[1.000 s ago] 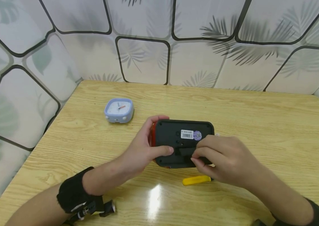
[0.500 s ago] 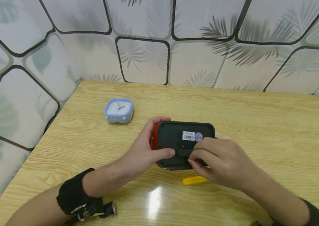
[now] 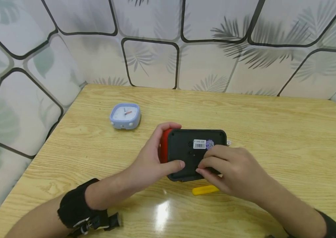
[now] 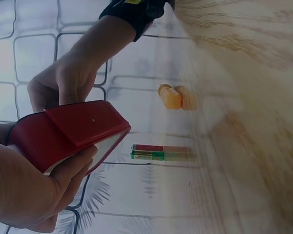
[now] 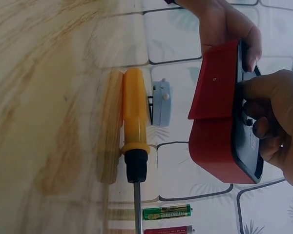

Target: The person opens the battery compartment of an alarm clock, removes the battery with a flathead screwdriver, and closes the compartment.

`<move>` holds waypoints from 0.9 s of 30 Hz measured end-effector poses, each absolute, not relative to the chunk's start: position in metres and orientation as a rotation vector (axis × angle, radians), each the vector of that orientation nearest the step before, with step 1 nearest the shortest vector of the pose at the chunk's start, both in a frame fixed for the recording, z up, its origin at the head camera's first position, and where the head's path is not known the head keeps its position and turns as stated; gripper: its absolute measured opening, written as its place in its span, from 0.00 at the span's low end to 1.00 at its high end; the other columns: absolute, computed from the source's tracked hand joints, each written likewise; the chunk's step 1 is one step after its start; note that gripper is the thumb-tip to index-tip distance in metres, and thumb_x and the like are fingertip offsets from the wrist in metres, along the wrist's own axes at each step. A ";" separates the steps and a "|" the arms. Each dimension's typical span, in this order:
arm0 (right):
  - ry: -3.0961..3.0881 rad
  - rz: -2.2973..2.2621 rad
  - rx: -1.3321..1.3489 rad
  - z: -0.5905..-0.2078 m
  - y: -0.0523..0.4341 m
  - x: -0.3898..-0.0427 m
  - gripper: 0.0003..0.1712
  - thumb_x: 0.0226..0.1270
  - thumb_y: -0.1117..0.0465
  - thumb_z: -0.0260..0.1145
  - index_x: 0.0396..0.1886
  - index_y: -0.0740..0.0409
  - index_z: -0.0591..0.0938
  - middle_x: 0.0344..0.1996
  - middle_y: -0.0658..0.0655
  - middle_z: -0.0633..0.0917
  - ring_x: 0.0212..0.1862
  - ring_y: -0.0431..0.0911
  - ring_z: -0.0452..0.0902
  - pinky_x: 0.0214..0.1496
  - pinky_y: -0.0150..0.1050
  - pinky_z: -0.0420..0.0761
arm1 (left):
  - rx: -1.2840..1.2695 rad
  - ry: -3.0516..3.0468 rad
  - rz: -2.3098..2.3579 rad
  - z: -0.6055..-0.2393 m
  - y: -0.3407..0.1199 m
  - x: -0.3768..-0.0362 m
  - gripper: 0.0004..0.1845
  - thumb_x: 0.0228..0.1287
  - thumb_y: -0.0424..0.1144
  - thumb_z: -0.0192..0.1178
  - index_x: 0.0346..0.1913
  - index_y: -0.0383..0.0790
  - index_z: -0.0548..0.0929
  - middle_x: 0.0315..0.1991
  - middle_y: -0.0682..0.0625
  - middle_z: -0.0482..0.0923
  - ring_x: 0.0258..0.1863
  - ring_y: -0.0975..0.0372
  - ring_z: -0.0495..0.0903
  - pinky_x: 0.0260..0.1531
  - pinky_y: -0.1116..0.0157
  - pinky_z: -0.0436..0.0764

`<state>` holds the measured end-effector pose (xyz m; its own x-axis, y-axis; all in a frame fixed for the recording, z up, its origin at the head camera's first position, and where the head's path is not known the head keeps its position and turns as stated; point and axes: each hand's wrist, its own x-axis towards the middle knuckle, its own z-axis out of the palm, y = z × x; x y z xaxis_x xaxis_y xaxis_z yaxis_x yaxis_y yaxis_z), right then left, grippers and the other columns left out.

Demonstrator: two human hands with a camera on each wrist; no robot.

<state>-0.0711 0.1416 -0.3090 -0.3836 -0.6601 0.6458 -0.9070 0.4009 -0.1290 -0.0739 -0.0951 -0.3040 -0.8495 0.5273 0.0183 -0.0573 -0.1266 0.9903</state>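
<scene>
My left hand (image 3: 153, 155) grips a red alarm clock (image 3: 164, 145) by its left end, thumb on the black back and fingers round the far side. A barcode label (image 3: 199, 144) and a round purple sticker (image 3: 209, 144) show on that back, which faces up toward the head camera. My right hand (image 3: 233, 168) is bent over the lower right of the back, thumb and fingertips together. In the right wrist view, those fingers pinch a small black part (image 5: 249, 122) at the back. They hide much of that area. The clock is held up off the table.
A yellow-handled screwdriver (image 3: 205, 190) lies just in front of the clock, partly hidden by my right hand. Beyond the clock lie a green battery (image 5: 167, 212) and a red battery (image 5: 170, 230). A small blue clock (image 3: 125, 115) stands at the back left of the wooden table (image 3: 260, 115).
The red clock has shifted slightly right and toward me, and it is turned so more of its red left side shows. My right fingertips have moved a little left along the back.
</scene>
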 end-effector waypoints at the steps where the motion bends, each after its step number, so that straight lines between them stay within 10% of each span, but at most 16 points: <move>1: -2.169 0.672 1.323 -0.309 0.142 -0.071 0.20 0.76 0.49 0.56 0.27 0.53 0.84 0.29 0.46 0.82 0.27 0.37 0.77 0.28 0.27 0.79 | 0.531 1.781 2.021 -0.303 -0.095 -0.072 0.42 0.57 0.20 0.59 0.71 0.51 0.57 0.64 0.41 0.67 0.52 0.49 0.81 0.45 0.51 0.86; 21: -2.200 1.065 1.282 -0.307 0.150 -0.077 0.14 0.65 0.44 0.67 0.30 0.48 0.83 0.24 0.42 0.79 0.23 0.30 0.66 0.24 0.18 0.67 | 0.439 1.645 2.051 -0.305 -0.097 -0.080 0.43 0.56 0.17 0.58 0.72 0.47 0.58 0.62 0.40 0.66 0.53 0.53 0.80 0.47 0.54 0.86; 27: -2.181 1.011 1.199 -0.298 0.155 -0.082 0.43 0.56 0.35 0.71 0.55 0.68 0.78 0.50 0.60 0.79 0.52 0.46 0.70 0.55 0.28 0.70 | 0.377 1.571 2.141 -0.306 -0.098 -0.083 0.44 0.54 0.16 0.57 0.72 0.45 0.58 0.62 0.40 0.68 0.52 0.54 0.81 0.46 0.53 0.86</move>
<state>-0.0820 0.1551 -0.2984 -0.5203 -0.5223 0.6757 -0.8531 0.3533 -0.3839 -0.0833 -0.0982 -0.3060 -0.8587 0.5103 -0.0469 -0.1979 -0.2459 0.9489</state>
